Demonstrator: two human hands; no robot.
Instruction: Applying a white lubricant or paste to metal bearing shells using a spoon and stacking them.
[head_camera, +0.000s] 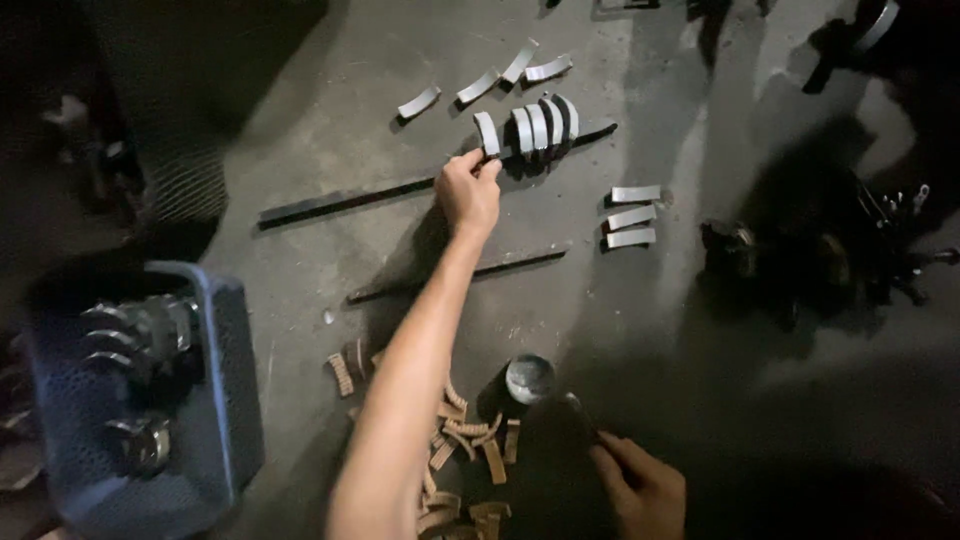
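- Far to the left of the reaching arm stood a blue plastic crate (225, 400), holding dark metal toothed parts (140, 335); it sat well apart from both hands.
- Beside the left forearm, near the elbow, lay a loose heap of brown curved lining strips (465, 440), scattered on the concrete floor (330, 130) within easy reach of either hand.
- The left hand (468, 190) was stretched well forward, fingers closed in a pinch on a grey curved shoe piece (487, 133), which stood on edge against the long dark metal bar (340, 203).
- Just right of that hand, a row of upright curved pieces (545, 123) leaned along the same bar, seemingly so the bar would keep them standing on edge.
- Beyond the hand, four more curved pieces (480, 85) lay loose on the floor; a second, shorter bar (455, 277) lay nearer, beside the wrist.
- Right of the hand, three flat grey pieces (630, 216) lay stacked in a short column, apart from the row.
- A small round tin (529, 378) stood between the forearm and the right hand.
- The right hand (640, 490) rested low, fingers curled round a dark thin tool (585, 415) pointing toward the tin; what kind of tool could not be told.
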